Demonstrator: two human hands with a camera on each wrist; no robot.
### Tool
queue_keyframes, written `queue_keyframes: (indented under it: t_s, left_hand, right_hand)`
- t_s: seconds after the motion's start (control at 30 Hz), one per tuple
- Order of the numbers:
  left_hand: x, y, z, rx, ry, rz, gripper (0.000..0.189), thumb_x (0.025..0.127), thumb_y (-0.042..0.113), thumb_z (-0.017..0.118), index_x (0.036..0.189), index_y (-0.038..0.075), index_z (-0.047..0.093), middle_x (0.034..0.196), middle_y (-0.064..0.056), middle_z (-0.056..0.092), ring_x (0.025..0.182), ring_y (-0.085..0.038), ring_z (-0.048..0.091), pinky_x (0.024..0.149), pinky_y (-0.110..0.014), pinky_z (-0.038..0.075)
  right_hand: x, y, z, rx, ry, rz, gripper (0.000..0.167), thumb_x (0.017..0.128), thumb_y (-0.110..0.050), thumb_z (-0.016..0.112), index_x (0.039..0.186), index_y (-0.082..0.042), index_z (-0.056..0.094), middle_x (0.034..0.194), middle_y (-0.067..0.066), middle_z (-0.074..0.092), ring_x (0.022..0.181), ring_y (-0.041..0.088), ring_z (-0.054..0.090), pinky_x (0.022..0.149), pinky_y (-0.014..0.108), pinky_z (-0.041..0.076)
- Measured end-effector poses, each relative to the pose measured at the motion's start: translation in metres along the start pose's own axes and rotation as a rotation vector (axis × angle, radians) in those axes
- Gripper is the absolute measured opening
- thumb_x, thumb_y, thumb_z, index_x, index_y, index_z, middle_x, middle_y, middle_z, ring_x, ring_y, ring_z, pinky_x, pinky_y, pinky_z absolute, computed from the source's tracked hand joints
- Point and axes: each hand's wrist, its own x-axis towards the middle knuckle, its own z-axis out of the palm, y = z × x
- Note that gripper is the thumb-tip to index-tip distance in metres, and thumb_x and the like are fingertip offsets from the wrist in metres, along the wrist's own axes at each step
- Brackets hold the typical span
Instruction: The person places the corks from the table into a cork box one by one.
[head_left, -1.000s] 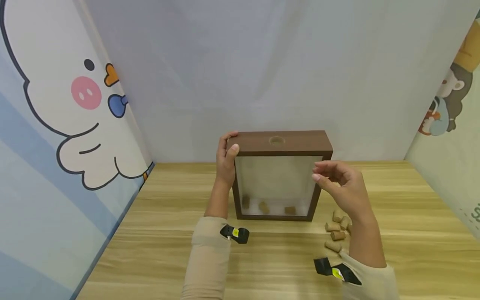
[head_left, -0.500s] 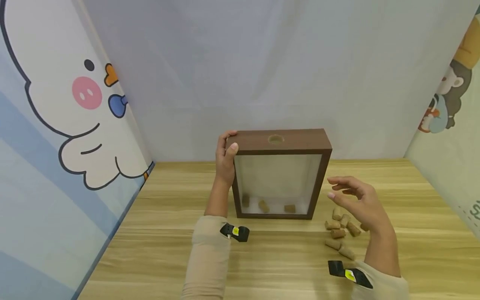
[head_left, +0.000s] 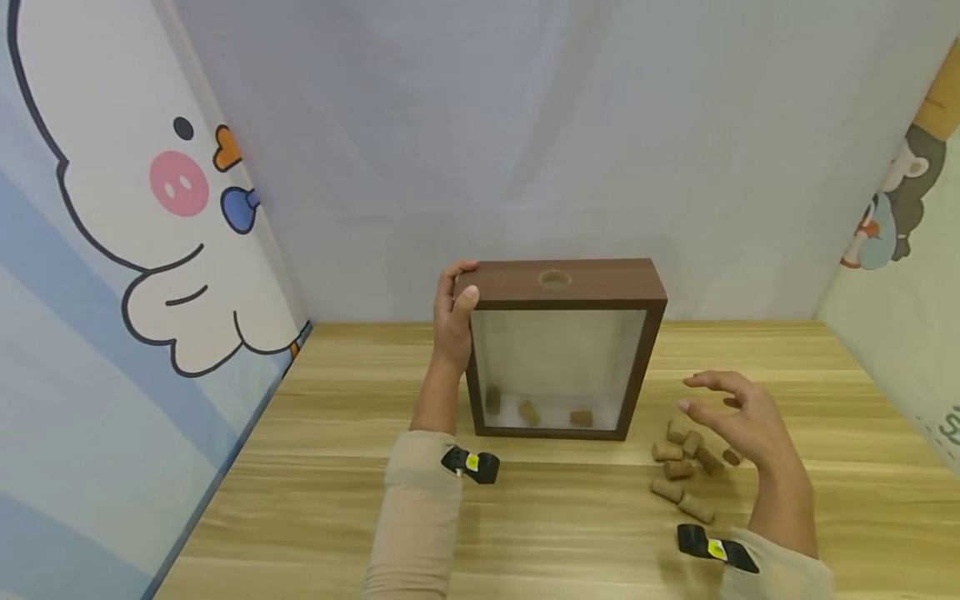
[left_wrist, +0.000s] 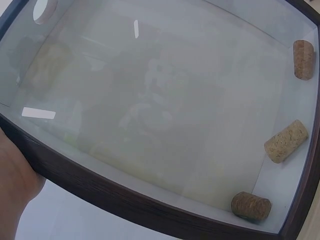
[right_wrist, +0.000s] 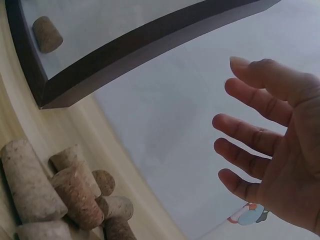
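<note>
Here, loose corks (head_left: 678,469): eight visible on the wooden table (head_left: 337,500), clustered just beyond the box's right side and towards the person.
Cork axes: the two nearest the person lie almost end to end, slanting from far left to near right; the reddish one beyond them lies roughly side to side; those at the far end are harder to read.
Right hand (head_left: 752,423): much nearer the loose corks than the other; thumb and fingers apart, loosely bent, nothing between them, no cork touched.
Fingertips to corks: the tips point left, while most of the cluster lies below them and back towards the person; so the relation that seems to matter is down and back, across the pointing direction rather than along it.
Framed box (head_left: 558,358): stands upright on the table, brown frame, clear front, round hole (head_left: 555,280) in its top, left of the right hand.
Corks inside (head_left: 581,418): three, apart on the box floor; left one seemingly upright, middle one slanted, right one lying side to side.
Left hand (head_left: 452,333): grips the box's upper left corner, thumb at the front, well apart from the loose corks.
Backdrop: pale sheet (head_left: 480,150) behind, cartoon print (head_left: 112,183) at left.
</note>
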Motion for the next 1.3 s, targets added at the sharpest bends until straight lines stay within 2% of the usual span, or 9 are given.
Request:
queue_keyframes:
  t_s: [0.1,0.3,0.53,0.7,1.03,1.3]
  left_hand:
    - [0.000,-0.001,0.000,-0.003,0.003,0.002,0.053,0.082,0.022,0.041,0.121,-0.013,0.038,0.128,-0.013,0.040,0.120,-0.020,0.032,0.098,-0.037,0.023]
    - [0.001,-0.002,0.000,-0.004,0.002,0.007,0.053,0.082,0.022,0.041,0.121,-0.013,0.038,0.128,-0.014,0.040,0.121,-0.020,0.032,0.099,-0.037,0.023]
    - [0.001,-0.002,0.000,-0.006,0.006,0.007,0.054,0.081,0.023,0.042,0.121,-0.013,0.039,0.127,-0.014,0.040,0.121,-0.020,0.032,0.098,-0.037,0.023]
    - [0.000,-0.004,0.000,-0.001,0.003,-0.002,0.055,0.082,0.025,0.043,0.122,-0.012,0.038,0.130,-0.017,0.039,0.123,-0.022,0.030,0.099,-0.038,0.022]
    - [0.002,-0.008,0.002,-0.009,-0.004,-0.006,0.056,0.081,0.025,0.043,0.123,-0.012,0.037,0.131,-0.017,0.037,0.121,-0.021,0.031,0.098,-0.037,0.023]
    - [0.001,-0.010,0.005,0.001,-0.002,-0.014,0.056,0.082,0.026,0.043,0.123,-0.011,0.038,0.131,-0.017,0.037,0.123,-0.023,0.030,0.099,-0.039,0.022]
  right_hand:
    - [0.001,0.009,0.001,-0.014,-0.027,0.031,0.037,0.086,-0.021,0.067,0.113,0.002,0.060,0.123,0.024,0.049,0.116,0.042,0.039,0.089,0.058,0.031]
    - [0.008,0.025,0.005,-0.073,-0.111,0.045,0.035,0.084,-0.018,0.068,0.113,0.000,0.061,0.125,0.026,0.048,0.118,0.047,0.036,0.089,0.063,0.030]
    - [0.014,0.044,0.006,-0.131,-0.201,0.130,0.042,0.086,-0.026,0.066,0.118,0.000,0.059,0.133,0.029,0.040,0.115,0.053,0.036,0.081,0.064,0.035]
    - [0.018,0.056,0.008,-0.138,-0.250,0.134,0.042,0.084,-0.025,0.068,0.117,-0.001,0.060,0.129,0.031,0.043,0.115,0.052,0.037,0.083,0.064,0.034]
    - [0.028,0.072,0.007,-0.107,-0.438,0.159,0.052,0.081,-0.025,0.071,0.121,0.004,0.055,0.125,0.036,0.044,0.114,0.054,0.038,0.087,0.061,0.034]
    - [0.034,0.080,0.007,-0.109,-0.490,0.145,0.043,0.078,-0.015,0.073,0.114,0.003,0.059,0.123,0.038,0.044,0.113,0.056,0.037,0.086,0.063,0.032]
